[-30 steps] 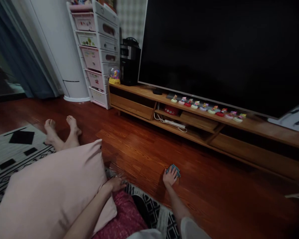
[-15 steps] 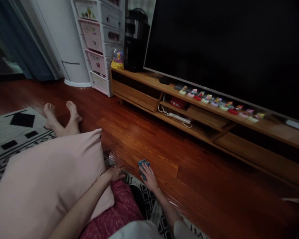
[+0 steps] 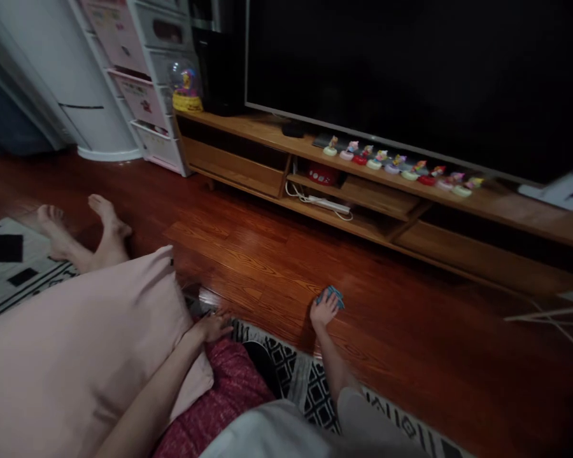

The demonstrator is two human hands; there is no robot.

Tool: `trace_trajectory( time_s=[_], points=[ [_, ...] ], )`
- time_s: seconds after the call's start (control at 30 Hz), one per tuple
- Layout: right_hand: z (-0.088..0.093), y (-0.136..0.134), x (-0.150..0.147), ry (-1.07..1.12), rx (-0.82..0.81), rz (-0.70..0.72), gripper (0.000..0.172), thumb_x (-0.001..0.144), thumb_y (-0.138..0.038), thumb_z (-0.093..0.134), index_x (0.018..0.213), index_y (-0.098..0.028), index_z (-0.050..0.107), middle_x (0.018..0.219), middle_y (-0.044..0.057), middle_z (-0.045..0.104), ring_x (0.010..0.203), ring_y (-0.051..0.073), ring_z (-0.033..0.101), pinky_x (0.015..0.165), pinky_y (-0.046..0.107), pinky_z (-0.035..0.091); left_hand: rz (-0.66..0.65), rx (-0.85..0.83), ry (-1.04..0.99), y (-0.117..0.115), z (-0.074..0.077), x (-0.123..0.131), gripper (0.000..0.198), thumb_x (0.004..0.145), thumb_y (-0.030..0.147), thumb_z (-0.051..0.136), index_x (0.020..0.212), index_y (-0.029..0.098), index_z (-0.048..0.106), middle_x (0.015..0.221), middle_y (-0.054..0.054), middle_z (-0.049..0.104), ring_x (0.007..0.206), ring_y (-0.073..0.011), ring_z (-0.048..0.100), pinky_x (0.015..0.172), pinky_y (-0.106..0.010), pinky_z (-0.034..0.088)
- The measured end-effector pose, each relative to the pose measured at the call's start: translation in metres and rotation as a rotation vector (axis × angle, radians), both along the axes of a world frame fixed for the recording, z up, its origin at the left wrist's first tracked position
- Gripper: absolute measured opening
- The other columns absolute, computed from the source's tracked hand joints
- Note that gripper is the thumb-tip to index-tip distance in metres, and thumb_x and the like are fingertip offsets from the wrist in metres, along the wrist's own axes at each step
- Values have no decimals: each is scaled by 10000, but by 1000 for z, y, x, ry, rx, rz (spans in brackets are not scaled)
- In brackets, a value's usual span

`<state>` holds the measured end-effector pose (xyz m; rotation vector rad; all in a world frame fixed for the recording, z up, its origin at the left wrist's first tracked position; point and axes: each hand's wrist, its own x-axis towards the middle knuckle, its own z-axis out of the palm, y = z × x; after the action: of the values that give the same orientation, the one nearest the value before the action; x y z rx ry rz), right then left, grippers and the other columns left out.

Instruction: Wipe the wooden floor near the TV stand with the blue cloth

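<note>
My right hand (image 3: 323, 310) presses down on a small blue cloth (image 3: 333, 294) lying on the dark red wooden floor (image 3: 410, 331), fingers bent over it. My left hand (image 3: 213, 327) rests palm down at the edge of the black and white patterned rug (image 3: 310, 388), beside a pink cushion (image 3: 71, 356) that lies over my lap. Its fingers lie spread and hold nothing. My bare feet (image 3: 83, 232) stretch out beyond the cushion.
A low wooden TV stand (image 3: 458, 203) runs along the far side under a large dark screen (image 3: 410, 70), with a row of small figurines (image 3: 401, 166) on it. A white drawer unit (image 3: 143, 83) and a snow globe (image 3: 186, 83) stand at the left.
My right hand slid the blue cloth left toward the rug, then back to the right over the floor. The left hand stayed by the cushion. The view shifted right and down.
</note>
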<state>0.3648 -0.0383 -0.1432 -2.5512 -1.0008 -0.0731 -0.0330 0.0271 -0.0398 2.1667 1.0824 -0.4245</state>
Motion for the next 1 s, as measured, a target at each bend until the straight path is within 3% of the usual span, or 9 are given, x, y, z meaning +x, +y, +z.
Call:
trace_trajectory(
  time_s=[0.13,0.27,0.33,0.43,0.57,0.77,0.87,0.93,1.0],
  points=[
    [3,21,-70,33,-2,361,608,925,-276,370,1521,-178,296,1602,130,217,1480,279,116,1150,542,158,-54,22,55,2,6,-1,578,932,508,398,1452,257,417,1564,-74,344,1448,-263,268,1154,-456,260],
    [4,12,-121,52,-2,737,579,936,-278,432,1505,-244,331,1604,66,236,1477,227,148,1173,473,155,-80,47,93,3,4,-3,593,941,495,385,1468,224,393,1567,-95,333,1438,-254,293,1154,-413,270],
    [7,-1,-125,54,7,896,569,940,-297,454,1498,-281,343,1598,33,259,1472,197,171,1178,434,169,-85,73,101,4,1,-2,588,943,472,390,1477,226,376,1570,-97,327,1440,-254,286,1150,-412,281],
    [13,-29,-95,52,-3,994,558,945,-318,451,1493,-308,348,1594,0,271,1468,173,182,1178,402,183,-102,142,105,3,-1,1,585,945,417,401,1498,240,327,1596,-92,266,1470,-252,191,1143,-437,292],
    [13,-78,-14,22,-76,783,529,964,-317,369,1492,-287,357,1590,7,280,1467,168,181,1176,396,177,-184,236,120,0,1,11,598,938,341,421,1508,207,300,1619,-110,173,1485,-255,94,1168,-459,229],
    [-2,-130,87,-36,-120,17,565,977,-348,279,1517,-186,310,1591,100,263,1469,237,148,1160,459,167,-320,314,86,-10,10,34,570,933,324,442,1492,258,348,1603,-78,228,1480,-258,142,1191,-475,141],
    [-7,-122,88,-29,-88,-243,599,977,-376,263,1527,-138,271,1587,162,242,1465,300,138,1143,531,148,-404,315,38,-20,17,51,574,943,361,451,1500,288,329,1605,-53,223,1480,-250,151,1198,-472,121],
    [-8,-107,67,-6,-79,-204,613,973,-395,277,1526,-131,270,1588,174,233,1467,313,133,1140,544,139,-455,313,10,-27,22,61,579,955,380,450,1508,290,307,1613,-48,191,1483,-248,137,1200,-471,127],
    [-8,-92,33,19,-71,-23,607,963,-392,314,1517,-146,297,1596,150,224,1474,294,123,1149,522,139,-481,332,-22,-33,26,68,576,969,387,437,1516,288,287,1621,-47,155,1486,-248,111,1201,-469,136]
  ],
)
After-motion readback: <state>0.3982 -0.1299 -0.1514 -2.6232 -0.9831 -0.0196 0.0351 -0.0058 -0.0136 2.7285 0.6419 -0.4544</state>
